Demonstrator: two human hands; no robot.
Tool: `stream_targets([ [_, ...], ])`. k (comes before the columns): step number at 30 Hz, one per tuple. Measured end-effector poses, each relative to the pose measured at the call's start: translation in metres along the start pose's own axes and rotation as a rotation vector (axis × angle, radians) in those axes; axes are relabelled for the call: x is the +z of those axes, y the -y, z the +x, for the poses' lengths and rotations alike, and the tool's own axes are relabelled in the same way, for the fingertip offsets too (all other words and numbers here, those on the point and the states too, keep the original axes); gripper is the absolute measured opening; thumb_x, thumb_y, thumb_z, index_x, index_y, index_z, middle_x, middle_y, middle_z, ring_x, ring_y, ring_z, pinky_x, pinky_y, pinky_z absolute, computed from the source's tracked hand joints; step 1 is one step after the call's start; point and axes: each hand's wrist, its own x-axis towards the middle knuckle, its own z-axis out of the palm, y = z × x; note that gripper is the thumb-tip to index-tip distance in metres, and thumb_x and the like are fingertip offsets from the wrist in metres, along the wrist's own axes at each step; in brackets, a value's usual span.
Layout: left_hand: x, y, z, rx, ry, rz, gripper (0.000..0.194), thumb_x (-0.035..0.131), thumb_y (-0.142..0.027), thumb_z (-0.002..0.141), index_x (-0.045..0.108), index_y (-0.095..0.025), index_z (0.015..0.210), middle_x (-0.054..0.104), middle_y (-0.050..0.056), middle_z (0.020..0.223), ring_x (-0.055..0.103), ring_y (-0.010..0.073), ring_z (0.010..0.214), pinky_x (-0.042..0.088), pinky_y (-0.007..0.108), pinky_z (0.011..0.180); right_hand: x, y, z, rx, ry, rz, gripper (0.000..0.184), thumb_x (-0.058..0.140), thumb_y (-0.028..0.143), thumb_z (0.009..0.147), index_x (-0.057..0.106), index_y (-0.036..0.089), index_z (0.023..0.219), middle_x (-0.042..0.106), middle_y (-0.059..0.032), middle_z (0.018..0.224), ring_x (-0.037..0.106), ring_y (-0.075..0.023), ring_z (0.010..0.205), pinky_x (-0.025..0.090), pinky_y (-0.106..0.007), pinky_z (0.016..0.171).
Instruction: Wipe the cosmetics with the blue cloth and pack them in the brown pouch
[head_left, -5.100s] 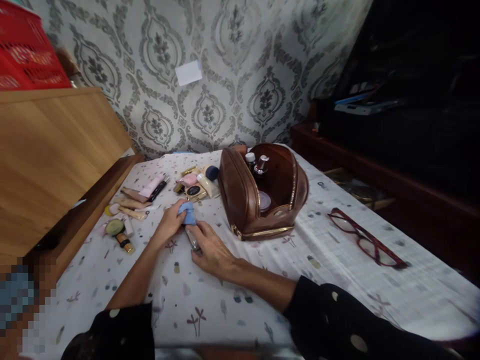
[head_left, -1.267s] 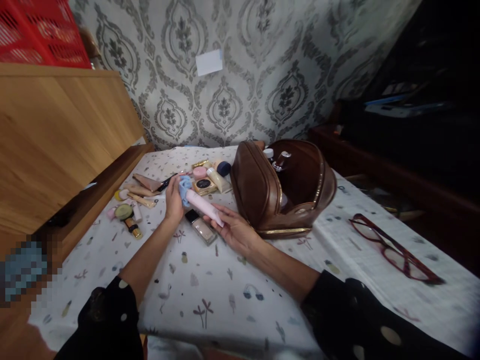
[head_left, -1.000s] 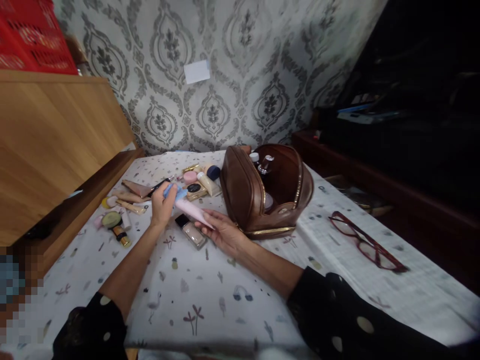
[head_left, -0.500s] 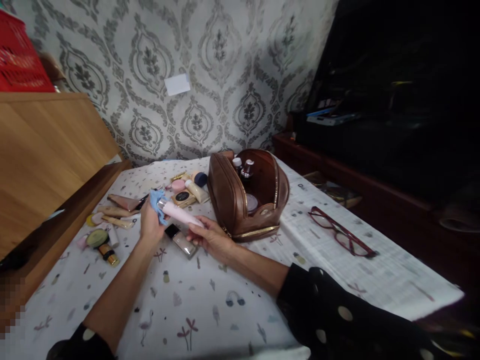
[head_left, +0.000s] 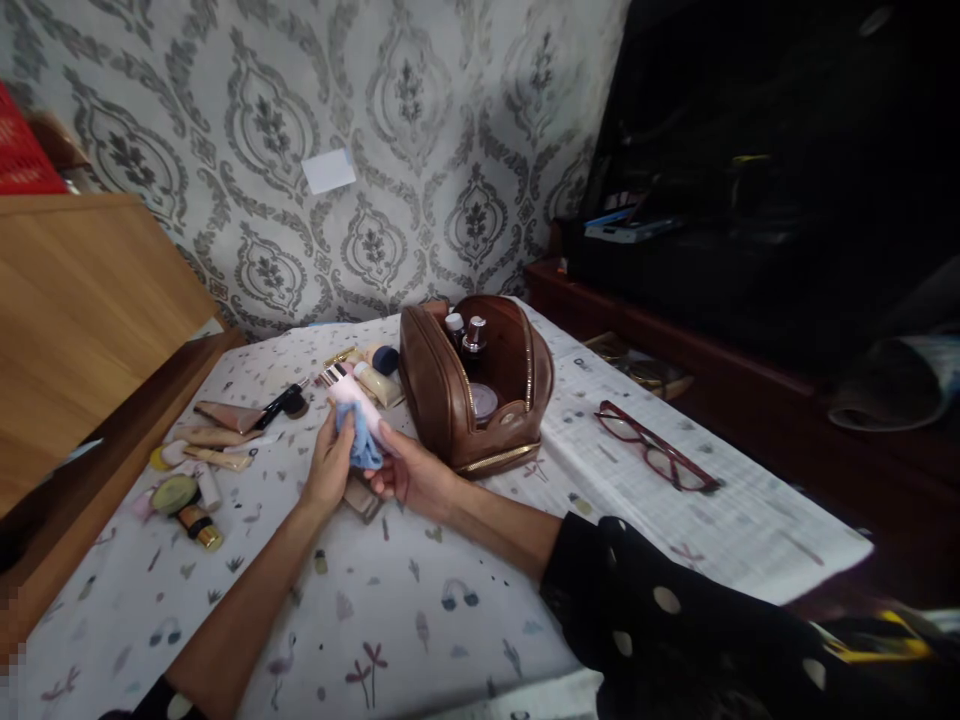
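Tube (head_left: 358, 395) is up in both hands: right hand (head_left: 421, 478) grips its lower end, left hand (head_left: 330, 462) presses a rag (head_left: 361, 438) on it. Probably mid-wipe. Bottle (head_left: 363, 499) lies under them, makeup (head_left: 175, 494) scattered left, maybe still to do; part-filled bag (head_left: 431, 385) open behind.

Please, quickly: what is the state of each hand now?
Left hand: closed, holding the blue cloth against the pink tube.
Right hand: closed, holding the pink tube's near end.

The bag (head_left: 435, 395) stands between the tube (head_left: 367, 404) and glasses (head_left: 649, 441).
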Motion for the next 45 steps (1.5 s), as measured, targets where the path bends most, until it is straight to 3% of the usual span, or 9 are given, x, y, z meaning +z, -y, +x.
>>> stream_targets([
  [7,0.004,-0.008,-0.003,-0.110,0.151,-0.055,0.044,0.084,-0.050,0.066,0.066,-0.017,0.088,0.062,-0.004,0.068,0.052,0.0071,0.053,0.044,0.017,0.049,0.000,0.005,0.001,0.081,0.032,-0.064,0.063,0.044,0.074,0.091,0.062,0.016,0.075,0.066,-0.0008,0.060,0.056,-0.0081,0.045,0.042,-0.018,0.046],
  [14,0.003,-0.027,-0.001,-0.112,0.077,-0.108,0.040,0.086,-0.041,0.060,0.069,-0.016,0.087,0.067,-0.002,0.072,0.058,0.0094,0.056,0.049,0.019,0.053,-0.001,0.000,0.001,0.135,0.157,-0.300,0.086,0.020,0.087,0.085,0.063,0.013,0.080,0.068,-0.0073,0.057,0.061,-0.0138,0.040,0.034,-0.021,0.036],
  [19,-0.011,-0.039,0.006,-0.171,0.168,-0.040,0.041,0.087,-0.038,0.058,0.070,-0.015,0.088,0.067,0.001,0.068,0.059,0.0121,0.053,0.047,0.021,0.049,-0.003,0.001,-0.001,-0.020,0.020,-0.437,0.073,0.038,0.083,0.085,0.059,0.015,0.071,0.061,-0.0023,0.048,0.048,-0.0086,0.033,0.031,-0.020,0.036],
  [23,-0.016,-0.037,0.008,-0.250,0.309,-0.014,0.042,0.089,-0.037,0.057,0.069,-0.014,0.086,0.066,0.002,0.071,0.059,0.0118,0.056,0.049,0.021,0.052,-0.004,0.002,-0.002,-0.160,-0.043,-0.430,0.062,0.061,0.078,0.076,0.057,0.017,0.078,0.062,0.0019,0.055,0.049,-0.0071,0.038,0.032,-0.018,0.038],
  [25,-0.014,-0.033,0.007,-0.270,0.308,-0.025,0.043,0.088,-0.039,0.058,0.068,-0.014,0.086,0.065,0.001,0.072,0.058,0.0113,0.057,0.049,0.021,0.052,-0.004,0.001,-0.002,-0.203,-0.048,-0.426,0.061,0.067,0.076,0.072,0.057,0.017,0.081,0.062,0.0026,0.058,0.050,-0.0071,0.040,0.031,-0.019,0.038],
  [29,-0.010,-0.026,0.007,-0.230,0.233,0.034,0.043,0.088,-0.037,0.058,0.067,-0.015,0.089,0.064,-0.001,0.072,0.055,0.0099,0.057,0.048,0.019,0.051,-0.005,-0.001,-0.001,-0.232,-0.067,-0.425,0.058,0.071,0.072,0.071,0.057,0.017,0.085,0.061,0.0028,0.062,0.051,-0.0076,0.044,0.031,-0.019,0.037],
  [34,-0.011,-0.026,0.007,-0.150,0.368,0.105,0.033,0.086,-0.031,0.064,0.071,-0.017,0.090,0.069,0.003,0.080,0.061,0.0137,0.066,0.050,0.018,0.056,-0.003,-0.002,-0.001,-0.304,-0.099,-0.427,0.057,0.074,0.069,0.070,0.057,0.019,0.090,0.062,0.0017,0.065,0.057,-0.0113,0.051,0.037,-0.021,0.040],
  [39,-0.021,-0.028,0.012,-0.240,0.450,0.133,0.031,0.087,-0.033,0.062,0.074,-0.017,0.086,0.071,0.005,0.077,0.062,0.0173,0.063,0.051,0.022,0.052,-0.003,-0.003,0.003,-0.353,-0.053,-0.419,0.057,0.076,0.070,0.066,0.056,0.019,0.085,0.062,0.0012,0.067,0.057,-0.0125,0.054,0.045,-0.025,0.047],
  [45,-0.018,-0.031,0.009,-0.344,0.475,0.106,0.040,0.090,-0.039,0.058,0.074,-0.015,0.086,0.069,0.006,0.069,0.062,0.0174,0.053,0.050,0.024,0.047,-0.004,0.000,-0.001,-0.393,-0.028,-0.542,0.058,0.072,0.068,0.073,0.052,0.020,0.097,0.064,0.0025,0.064,0.058,-0.0130,0.050,0.046,-0.025,0.048],
])
